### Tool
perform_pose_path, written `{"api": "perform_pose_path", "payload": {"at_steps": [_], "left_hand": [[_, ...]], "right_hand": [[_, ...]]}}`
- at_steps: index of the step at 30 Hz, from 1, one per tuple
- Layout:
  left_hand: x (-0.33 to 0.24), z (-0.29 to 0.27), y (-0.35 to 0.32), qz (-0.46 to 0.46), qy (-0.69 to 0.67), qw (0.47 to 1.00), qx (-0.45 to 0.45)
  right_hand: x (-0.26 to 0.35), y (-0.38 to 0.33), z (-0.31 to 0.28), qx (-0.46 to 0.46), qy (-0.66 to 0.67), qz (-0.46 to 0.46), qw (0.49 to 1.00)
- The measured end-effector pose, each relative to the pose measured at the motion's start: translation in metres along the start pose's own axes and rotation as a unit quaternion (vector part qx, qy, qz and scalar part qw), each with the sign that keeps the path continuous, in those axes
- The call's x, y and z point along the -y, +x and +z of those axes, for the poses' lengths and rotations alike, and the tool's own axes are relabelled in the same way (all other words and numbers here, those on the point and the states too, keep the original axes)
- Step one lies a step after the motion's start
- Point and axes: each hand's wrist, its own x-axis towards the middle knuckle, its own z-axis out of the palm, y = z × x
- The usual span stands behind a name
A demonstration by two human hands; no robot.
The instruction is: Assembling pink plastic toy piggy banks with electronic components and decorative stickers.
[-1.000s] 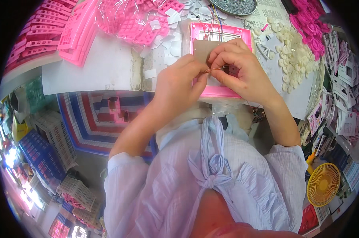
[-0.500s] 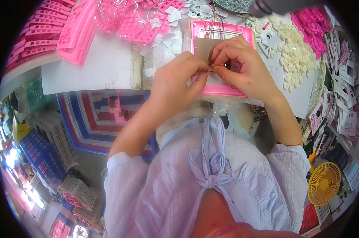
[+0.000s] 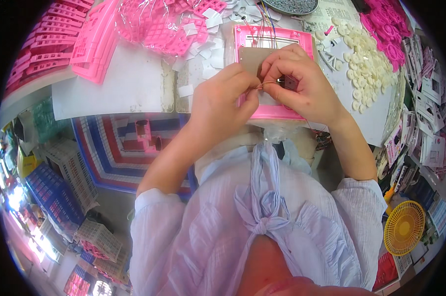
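Observation:
A pink plastic housing [image 3: 272, 112] lies on the table before me, with a brown board [image 3: 252, 58] inside it. Several thin wires [image 3: 265, 30] rise from its far edge. Over the housing, my left hand [image 3: 226, 96] pinches the end of a thin reddish wire [image 3: 267, 83] between thumb and forefinger. My right hand [image 3: 302, 85] is closed on the same wire a little to the right, fingertips close to the left hand's. A small dark part [image 3: 288, 83] shows under the right hand. Exactly how the wire ends sit is hidden by the fingertips.
Pink panels [image 3: 92, 42] and bagged pink pieces [image 3: 159, 29] lie to the left, with white paper bits [image 3: 217, 58] beside them. Cream rings [image 3: 363, 74], magenta parts [image 3: 388, 34] and a dish [image 3: 292, 5] of tiny grey pieces are at the right and back. A striped crate [image 3: 129, 153] stands below.
The hands have drawn slightly apart, and the wire between them looks straighter. A dark object at the top right has gone from sight, uncovering the dish and printed paper.

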Motion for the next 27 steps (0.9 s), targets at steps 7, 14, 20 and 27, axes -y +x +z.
{"api": "perform_pose_path", "payload": {"at_steps": [7, 14, 20, 27], "left_hand": [[0.0019, -0.0063, -0.0034, -0.022, 0.031, 0.999, 0.007], [-0.0008, -0.0062, -0.0020, -0.014, 0.014, 1.000, 0.020], [0.0007, -0.0035, -0.0030, -0.001, 0.014, 1.000, 0.018], [-0.0005, -0.0015, -0.0017, -0.016, -0.012, 1.000, 0.014]], "right_hand": [[0.0032, -0.0010, -0.0012, 0.008, 0.016, 0.032, 0.999], [0.0026, -0.0002, -0.0026, 0.018, 0.013, 0.040, 0.999], [0.0043, -0.0005, -0.0012, 0.020, 0.013, 0.047, 0.999], [0.0024, -0.0010, -0.0006, 0.008, 0.011, 0.026, 1.000]]}}
